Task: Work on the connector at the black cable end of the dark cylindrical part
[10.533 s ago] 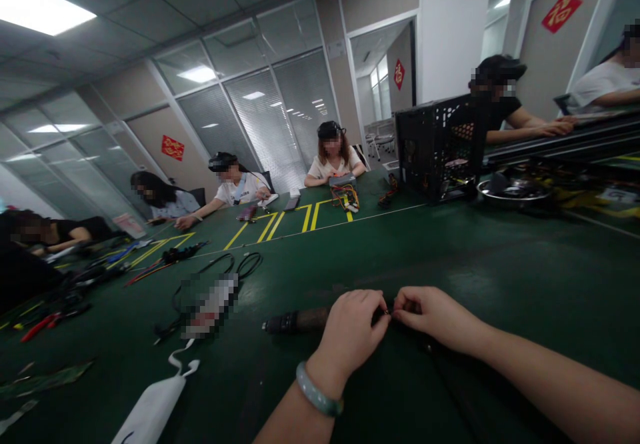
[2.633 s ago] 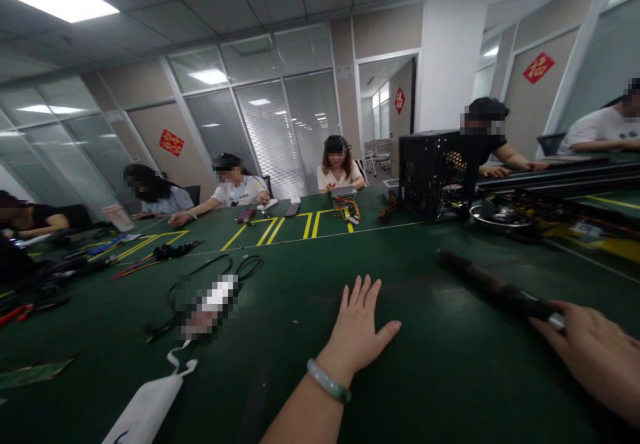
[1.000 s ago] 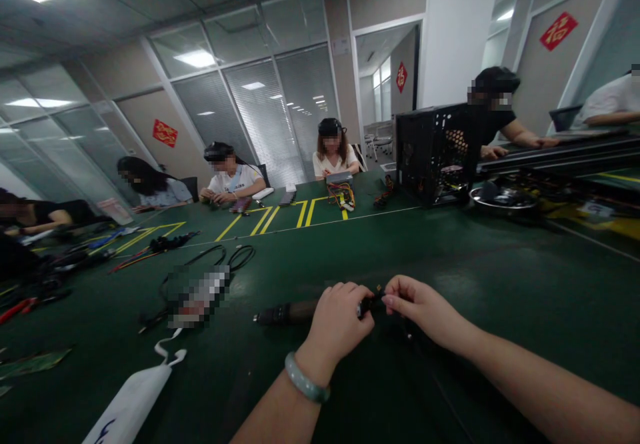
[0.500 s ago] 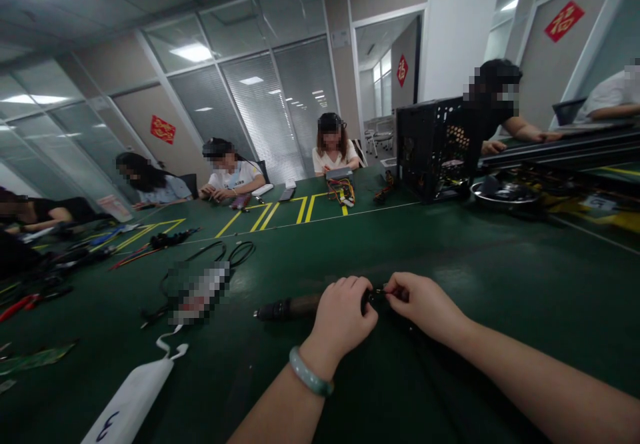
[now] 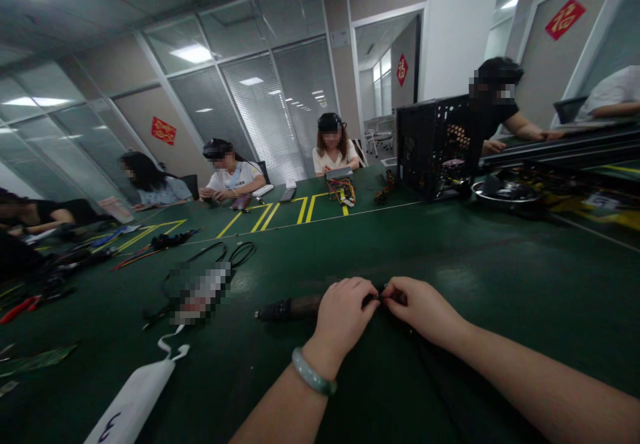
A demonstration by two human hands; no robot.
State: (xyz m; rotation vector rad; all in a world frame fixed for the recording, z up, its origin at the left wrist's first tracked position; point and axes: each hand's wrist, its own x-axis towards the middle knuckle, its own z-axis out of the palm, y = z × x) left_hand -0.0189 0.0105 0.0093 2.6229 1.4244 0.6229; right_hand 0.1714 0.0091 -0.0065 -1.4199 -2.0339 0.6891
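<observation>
Partly under the left hand (image 5: pixel 343 317) and its fingers (image 5: pixel 363 287) lies a dark tool (image 5: pixel 295 308).

Dark cylindrical tool (image 5: pixel 290 309), silvery tip (image 5: pixel 257 314) leftward, on the green table (image 5: pixel 520 284)

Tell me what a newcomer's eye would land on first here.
Probably the left hand and right hand, close together over the green table, the left on a dark tool. The pale green bangle on the left wrist stands out too. Beyond them, right of centre, sits a black computer case.
</observation>
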